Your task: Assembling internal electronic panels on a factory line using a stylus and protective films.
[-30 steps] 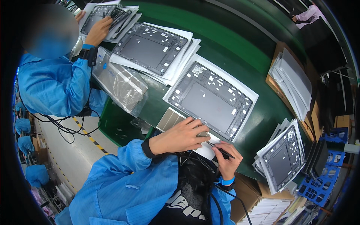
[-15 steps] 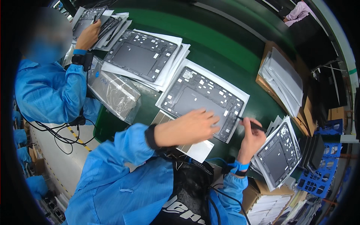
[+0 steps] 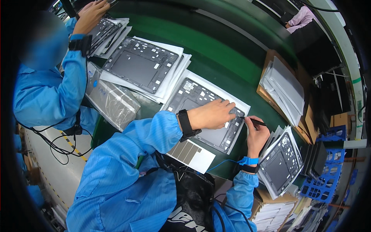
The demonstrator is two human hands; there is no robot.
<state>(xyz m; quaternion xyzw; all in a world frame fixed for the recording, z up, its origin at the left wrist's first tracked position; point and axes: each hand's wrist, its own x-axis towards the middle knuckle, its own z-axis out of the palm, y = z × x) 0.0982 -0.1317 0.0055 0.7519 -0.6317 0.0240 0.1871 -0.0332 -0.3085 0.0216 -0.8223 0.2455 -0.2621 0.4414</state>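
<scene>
A worker's right hand pinches a black tool at the right end of the centre tablet shell, already dotted with white patches; the left hand lies over it, grip hidden. Grey strips remain on the near card.

Indoor workspace with a dark green tabletop running diagonally from upper left to lower right, its surface faintly glossy. A grey strip follows its far side. At lower left, a pale grey floor is marked with yellow-and-black striped tape; a dark green bin stands beside the tabletop. At right, a large black panel sits near a pale, curved-looking upright post. Below are blue lattice-sided plastic crates and an open cardboard box filled with white sheets. The far left edge is cluttered and blurred.
</scene>
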